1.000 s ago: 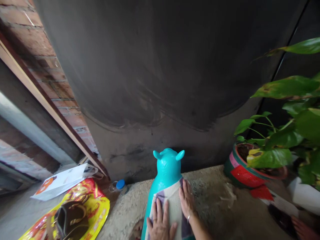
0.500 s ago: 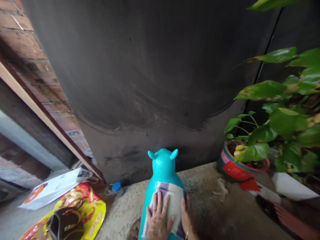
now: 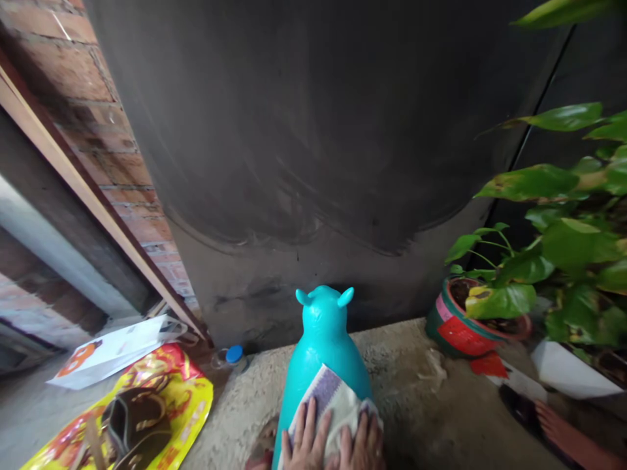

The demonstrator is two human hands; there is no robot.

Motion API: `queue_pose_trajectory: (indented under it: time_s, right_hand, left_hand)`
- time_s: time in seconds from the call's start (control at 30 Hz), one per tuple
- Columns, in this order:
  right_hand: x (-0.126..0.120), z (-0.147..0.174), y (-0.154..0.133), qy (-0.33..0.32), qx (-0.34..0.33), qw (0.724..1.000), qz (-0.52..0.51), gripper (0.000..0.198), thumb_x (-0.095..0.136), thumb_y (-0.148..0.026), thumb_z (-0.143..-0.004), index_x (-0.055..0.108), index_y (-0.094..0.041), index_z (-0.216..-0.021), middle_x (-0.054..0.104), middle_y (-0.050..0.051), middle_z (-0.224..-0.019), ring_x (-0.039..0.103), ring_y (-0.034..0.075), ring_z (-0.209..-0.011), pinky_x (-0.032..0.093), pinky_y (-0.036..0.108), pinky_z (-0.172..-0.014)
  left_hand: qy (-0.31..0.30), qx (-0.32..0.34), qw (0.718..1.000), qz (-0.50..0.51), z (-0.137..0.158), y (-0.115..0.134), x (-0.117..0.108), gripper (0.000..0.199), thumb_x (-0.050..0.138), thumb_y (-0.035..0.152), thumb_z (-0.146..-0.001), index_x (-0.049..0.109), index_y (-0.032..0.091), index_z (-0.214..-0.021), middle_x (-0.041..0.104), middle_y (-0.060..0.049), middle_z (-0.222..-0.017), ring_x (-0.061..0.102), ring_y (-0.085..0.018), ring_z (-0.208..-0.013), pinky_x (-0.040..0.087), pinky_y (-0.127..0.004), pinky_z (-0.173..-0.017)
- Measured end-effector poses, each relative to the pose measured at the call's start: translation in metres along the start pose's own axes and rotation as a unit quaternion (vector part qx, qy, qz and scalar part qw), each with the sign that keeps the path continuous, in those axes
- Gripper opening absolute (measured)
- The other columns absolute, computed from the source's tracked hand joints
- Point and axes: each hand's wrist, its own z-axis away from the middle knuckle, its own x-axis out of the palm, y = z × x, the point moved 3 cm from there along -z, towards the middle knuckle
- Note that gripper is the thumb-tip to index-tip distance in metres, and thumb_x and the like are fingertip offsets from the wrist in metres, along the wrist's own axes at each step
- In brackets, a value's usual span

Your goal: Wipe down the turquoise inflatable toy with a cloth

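**Turquoise toy animal [image 3: 326,352] with cloth [image 3: 343,408] on its back**

The toy is glossy and smooth, one bright turquoise throughout, with a rounded head, two small ears sticking out sideways and a body that widens below the neck. The cloth is cream with a purple band along one edge; it lies aslant, a corner pointing up toward the neck.

Location: on the concrete floor [image 3: 264,378], in front of a dark panel [image 3: 294,163].

The left hand [image 3: 306,445] lies flat on the cloth, fingers stretched and slightly parted, grasping nothing. The right hand [image 3: 363,449] is just beside it, fingers closer together on creased fabric — whether it pinches any, I cannot tell. Both hands bear on the near part of the body, through the cloth; head and neck lie beyond the fingertips.

Orientation: the long axis runs away from the hands, head end toward the panel — the near end is out of sight.
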Motion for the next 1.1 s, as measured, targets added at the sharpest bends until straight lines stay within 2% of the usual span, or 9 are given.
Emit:
queue_pose_trajectory:
  time_s: [0.1,0.2,0.27,0.33,0.43,0.53,0.63,0.93,1.1]
  right_hand:
    - [-0.007,-0.054,-0.015,-0.049,0.038,0.998,0.009,0.068,0.018,-0.05,-0.092,0.036,-0.009,-0.143,0.042,0.022,-0.143,0.04,0.037,-0.132,0.044,0.055,-0.095]
    - [-0.016,-0.096,-0.034,-0.109,0.038,0.993,-0.001,0.069,0.023,-0.053,-0.093,0.024,-0.012,-0.149,0.029,0.021,-0.151,0.032,0.038,-0.136,0.043,0.057,-0.095]
    - [-0.023,-0.108,-0.042,-0.134,0.042,0.99,-0.006,0.068,0.025,-0.053,-0.093,0.021,-0.015,-0.15,0.025,0.02,-0.153,0.03,0.039,-0.136,0.041,0.06,-0.095]
    - [-0.027,-0.106,-0.045,-0.141,0.048,0.989,-0.005,0.066,0.025,-0.052,-0.094,0.019,-0.017,-0.15,0.024,0.02,-0.154,0.029,0.04,-0.137,0.041,0.062,-0.095]
    - [-0.027,-0.082,-0.039,-0.143,0.048,0.988,0.009,0.066,0.027,-0.052,-0.095,0.022,-0.015,-0.15,0.024,0.019,-0.154,0.028,0.04,-0.138,0.04,0.062,-0.097]
    - [-0.023,-0.055,-0.029,-0.156,0.028,0.987,0.026,0.063,0.03,-0.049,-0.095,0.032,-0.013,-0.146,0.023,0.018,-0.154,0.025,0.038,-0.14,0.039,0.061,-0.099]
    - [-0.023,-0.041,-0.022,-0.158,0.001,0.987,0.034,0.059,0.031,-0.045,-0.095,0.033,-0.014,-0.146,0.023,0.016,-0.155,0.024,0.036,-0.141,0.04,0.058,-0.1]
    - [-0.025,-0.036,-0.025,-0.137,-0.032,0.989,0.035,0.057,0.031,-0.044,-0.095,0.036,-0.016,-0.145,0.023,0.014,-0.155,0.025,0.035,-0.141,0.042,0.057,-0.1]
    - [-0.027,-0.034,-0.023,-0.141,-0.033,0.989,0.028,0.059,0.032,-0.046,-0.095,0.032,-0.018,-0.146,0.022,0.013,-0.156,0.025,0.036,-0.14,0.039,0.059,-0.101]
  left_hand:
    - [-0.036,0.004,0.999,0.016,-0.014,-0.004,-0.005,0.062,0.047,0.037,-0.08,0.03,0.038,-0.14,0.018,-0.001,-0.157,0.016,-0.028,-0.146,0.021,-0.06,-0.113]
    - [-0.047,-0.026,0.998,0.034,-0.032,-0.009,-0.009,0.061,0.037,0.038,-0.086,0.017,0.038,-0.144,0.006,0.0,-0.159,0.007,-0.025,-0.148,0.024,-0.062,-0.111]
    - [-0.039,-0.039,0.998,0.042,-0.04,-0.011,-0.011,0.06,0.034,0.038,-0.088,0.013,0.038,-0.144,0.004,0.001,-0.16,0.006,-0.024,-0.148,0.025,-0.061,-0.111]
    - [-0.039,-0.04,0.998,0.042,-0.042,-0.011,-0.013,0.061,0.034,0.038,-0.088,0.013,0.037,-0.145,0.004,0.0,-0.16,0.006,-0.024,-0.148,0.024,-0.06,-0.112]
    - [-0.043,-0.028,0.998,0.046,-0.036,-0.011,-0.016,0.062,0.036,0.039,-0.088,0.015,0.035,-0.145,0.005,-0.002,-0.161,0.006,-0.024,-0.148,0.023,-0.061,-0.112]
    - [-0.039,-0.015,0.997,0.064,-0.026,-0.013,-0.018,0.061,0.035,0.04,-0.088,0.015,0.034,-0.146,0.005,-0.002,-0.161,0.004,-0.024,-0.148,0.023,-0.061,-0.112]
    - [-0.029,-0.021,0.997,0.073,-0.015,-0.017,-0.015,0.061,0.033,0.041,-0.089,0.016,0.032,-0.146,0.004,-0.003,-0.161,0.004,-0.025,-0.148,0.024,-0.061,-0.112]
    - [-0.05,-0.03,0.996,0.064,0.013,-0.021,-0.012,0.065,0.034,0.044,-0.087,0.015,0.027,-0.147,0.005,-0.006,-0.161,0.006,-0.025,-0.148,0.027,-0.058,-0.112]
    - [-0.014,-0.053,0.998,0.035,0.027,-0.014,-0.006,0.062,0.034,0.042,-0.088,0.017,0.029,-0.146,0.008,-0.005,-0.16,0.008,-0.025,-0.148,0.028,-0.058,-0.111]
